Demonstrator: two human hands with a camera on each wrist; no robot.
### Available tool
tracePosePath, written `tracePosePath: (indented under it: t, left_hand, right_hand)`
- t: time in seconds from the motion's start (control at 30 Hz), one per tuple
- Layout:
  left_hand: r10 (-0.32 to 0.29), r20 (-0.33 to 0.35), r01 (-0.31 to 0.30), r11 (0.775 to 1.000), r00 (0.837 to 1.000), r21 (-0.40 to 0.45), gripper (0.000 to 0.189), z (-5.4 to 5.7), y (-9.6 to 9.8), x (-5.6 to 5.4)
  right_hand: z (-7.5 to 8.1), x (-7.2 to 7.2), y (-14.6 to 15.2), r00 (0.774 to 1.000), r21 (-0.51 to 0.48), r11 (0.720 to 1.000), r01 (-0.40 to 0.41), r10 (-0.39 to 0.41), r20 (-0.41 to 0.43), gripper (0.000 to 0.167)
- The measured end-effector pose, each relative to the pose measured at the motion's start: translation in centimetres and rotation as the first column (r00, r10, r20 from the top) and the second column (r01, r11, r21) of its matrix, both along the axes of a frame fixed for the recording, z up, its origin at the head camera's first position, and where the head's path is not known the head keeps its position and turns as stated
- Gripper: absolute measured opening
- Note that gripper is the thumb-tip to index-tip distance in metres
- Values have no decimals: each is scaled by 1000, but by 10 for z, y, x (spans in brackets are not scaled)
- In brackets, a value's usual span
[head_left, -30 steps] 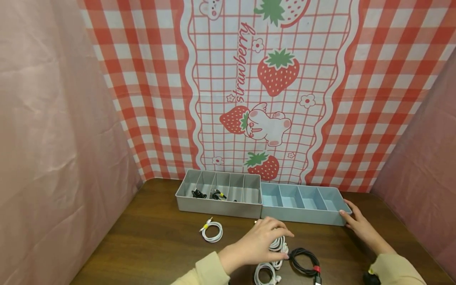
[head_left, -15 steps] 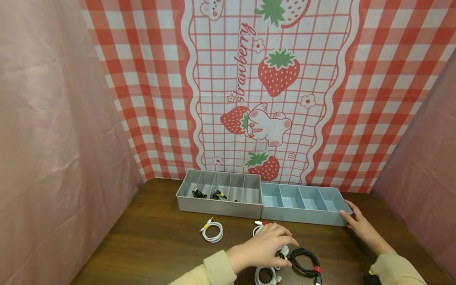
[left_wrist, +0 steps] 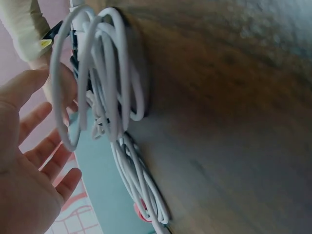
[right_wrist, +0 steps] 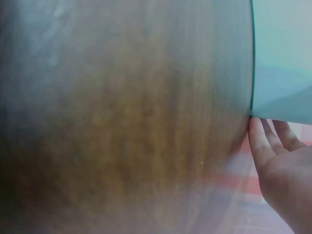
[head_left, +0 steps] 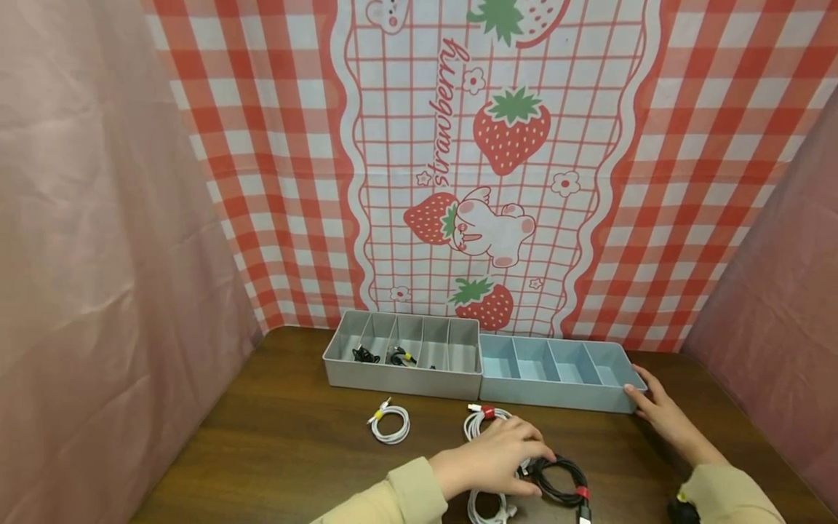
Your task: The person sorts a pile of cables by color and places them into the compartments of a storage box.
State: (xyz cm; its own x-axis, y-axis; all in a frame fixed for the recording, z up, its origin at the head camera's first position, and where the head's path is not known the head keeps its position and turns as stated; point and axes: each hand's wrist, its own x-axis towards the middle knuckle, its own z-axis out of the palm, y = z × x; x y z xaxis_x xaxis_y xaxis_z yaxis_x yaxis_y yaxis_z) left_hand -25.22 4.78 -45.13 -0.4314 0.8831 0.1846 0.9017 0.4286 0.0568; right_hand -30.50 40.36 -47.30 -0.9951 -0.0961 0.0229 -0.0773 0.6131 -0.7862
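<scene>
Apparently in hand: singling out one coil from the cables lying loose on the worktop (head_left: 281, 437).
Left grip (head_left: 494, 457): open, fingers relaxed and apart, lower middle of the frame, over the white cables.
Red-tied white coil (head_left: 473, 426): shows just above that grip in the head view.
Lower white coil (head_left: 474, 507): shows just below it; which of them is touched, I cannot tell.
Black coil (head_left: 578, 477): at the left fingertips, lower right of centre; contact unclear.
Yellow-tied white coil (head_left: 391, 440): lower centre, apart from the others.
Grey box (head_left: 403, 378): centre, with small black cables (head_left: 365, 355) inside.
Blue box (head_left: 556, 395): right of centre, meeting the grey one.
Right grip (head_left: 664, 415): straight fingers against the blue corner, seemingly steadying it.
Next move: likely calls for closing the left fingers on one coil without dragging its neighbours.
</scene>
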Motion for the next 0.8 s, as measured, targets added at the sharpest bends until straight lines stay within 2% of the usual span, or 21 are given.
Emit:
tracePosePath:
  t: [0.1,0.3,0.63,0.8]
  left_hand:
    - [-2,8,2,1000,1000,-24,48,-2,3,-1]
    - [-5,-18,3,997,1000,-79,47,-6,8,-1]
    - [-26,11,28,986,1000,-161,42,-6,12,-1]
    - [-27,-39,19,982,999,-189,37,-7,15,-1]
  right_hand:
    - [0,0,0,1000,7,1000,6,-6,-1,70]
    - [1,1,-1,1000,-10,1000,0,0,-3,69]
    - [1,2,-2,1000,-18,1000,1,-1,-10,69]
    - [1,1,-1,1000,-17,1000,2,-2,-10,69]
